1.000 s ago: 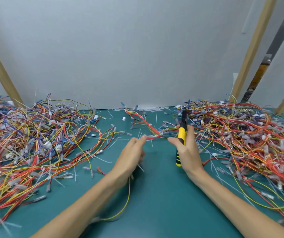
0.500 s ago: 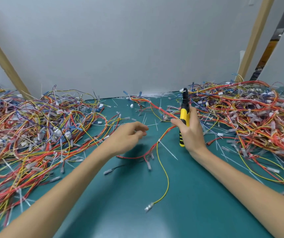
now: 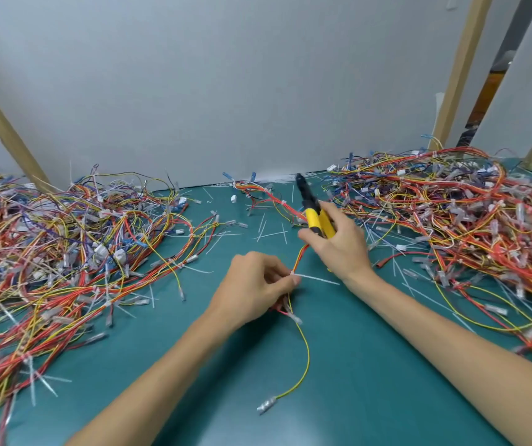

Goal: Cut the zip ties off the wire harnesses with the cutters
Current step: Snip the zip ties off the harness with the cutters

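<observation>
My left hand point(image 3: 258, 284) pinches a red, orange and yellow wire harness point(image 3: 301, 252) at the middle of the green table, right at a white zip tie point(image 3: 316, 279) whose tail sticks out to the right. A yellow wire point(image 3: 304, 365) of that harness trails toward me and ends in a clear terminal. My right hand point(image 3: 341, 246) grips the yellow-handled cutters point(image 3: 314, 217), black jaws pointing up and away, just behind the harness. The jaws are apart from the zip tie.
A big tangle of wire harnesses point(image 3: 65, 262) covers the table's left side and another pile point(image 3: 451, 226) fills the right. Cut white zip tie pieces point(image 3: 267, 233) lie scattered behind my hands. A grey wall and wooden posts point(image 3: 457, 72) stand at the back.
My left hand moved right and toward me and now pinches the harness at the zip tie. My right hand tilted the cutters leftward. The view dropped lower.
</observation>
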`<move>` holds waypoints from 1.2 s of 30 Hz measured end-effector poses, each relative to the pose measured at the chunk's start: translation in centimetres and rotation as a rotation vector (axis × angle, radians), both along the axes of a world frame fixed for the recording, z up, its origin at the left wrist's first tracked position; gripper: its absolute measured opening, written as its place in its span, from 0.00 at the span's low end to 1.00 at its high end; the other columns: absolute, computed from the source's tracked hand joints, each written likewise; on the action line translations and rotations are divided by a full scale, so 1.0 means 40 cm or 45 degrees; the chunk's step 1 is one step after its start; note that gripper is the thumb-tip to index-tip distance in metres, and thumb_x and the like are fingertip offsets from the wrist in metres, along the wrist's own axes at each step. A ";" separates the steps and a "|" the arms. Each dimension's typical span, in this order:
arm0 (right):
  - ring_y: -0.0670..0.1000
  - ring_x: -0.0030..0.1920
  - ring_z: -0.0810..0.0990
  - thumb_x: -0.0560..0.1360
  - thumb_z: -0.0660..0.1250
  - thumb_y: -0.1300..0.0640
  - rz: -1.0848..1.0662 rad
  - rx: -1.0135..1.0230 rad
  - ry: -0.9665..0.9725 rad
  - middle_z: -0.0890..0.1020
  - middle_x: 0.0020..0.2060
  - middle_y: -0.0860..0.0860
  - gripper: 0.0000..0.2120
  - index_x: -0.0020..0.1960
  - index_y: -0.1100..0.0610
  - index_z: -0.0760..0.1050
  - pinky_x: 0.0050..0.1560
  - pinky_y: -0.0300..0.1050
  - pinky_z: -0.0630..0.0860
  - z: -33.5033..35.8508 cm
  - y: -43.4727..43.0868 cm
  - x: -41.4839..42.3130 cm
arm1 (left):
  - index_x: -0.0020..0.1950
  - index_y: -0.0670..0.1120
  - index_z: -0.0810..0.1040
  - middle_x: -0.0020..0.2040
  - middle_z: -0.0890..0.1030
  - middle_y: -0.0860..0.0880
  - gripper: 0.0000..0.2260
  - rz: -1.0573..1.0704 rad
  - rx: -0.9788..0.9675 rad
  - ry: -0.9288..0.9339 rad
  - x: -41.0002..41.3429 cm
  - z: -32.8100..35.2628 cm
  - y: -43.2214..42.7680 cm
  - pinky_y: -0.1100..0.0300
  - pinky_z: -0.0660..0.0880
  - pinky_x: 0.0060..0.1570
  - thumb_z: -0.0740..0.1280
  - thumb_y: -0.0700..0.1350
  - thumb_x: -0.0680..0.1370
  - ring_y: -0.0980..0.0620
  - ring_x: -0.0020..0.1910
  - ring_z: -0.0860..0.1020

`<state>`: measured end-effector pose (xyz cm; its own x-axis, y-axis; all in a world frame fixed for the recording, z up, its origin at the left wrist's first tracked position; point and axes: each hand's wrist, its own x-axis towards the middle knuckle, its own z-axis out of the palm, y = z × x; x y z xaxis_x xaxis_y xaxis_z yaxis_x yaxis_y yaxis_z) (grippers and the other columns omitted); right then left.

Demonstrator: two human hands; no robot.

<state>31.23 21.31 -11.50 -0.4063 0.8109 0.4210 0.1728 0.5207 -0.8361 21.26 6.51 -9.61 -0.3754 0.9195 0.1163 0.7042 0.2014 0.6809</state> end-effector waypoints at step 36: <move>0.54 0.33 0.79 0.78 0.61 0.43 0.344 -0.395 0.270 0.80 0.37 0.56 0.18 0.54 0.57 0.80 0.34 0.52 0.78 0.003 -0.026 -0.018 | 0.53 0.35 0.72 0.43 0.84 0.43 0.11 -0.010 0.687 -1.434 -0.137 -0.078 -0.007 0.59 0.80 0.48 0.65 0.40 0.74 0.50 0.43 0.84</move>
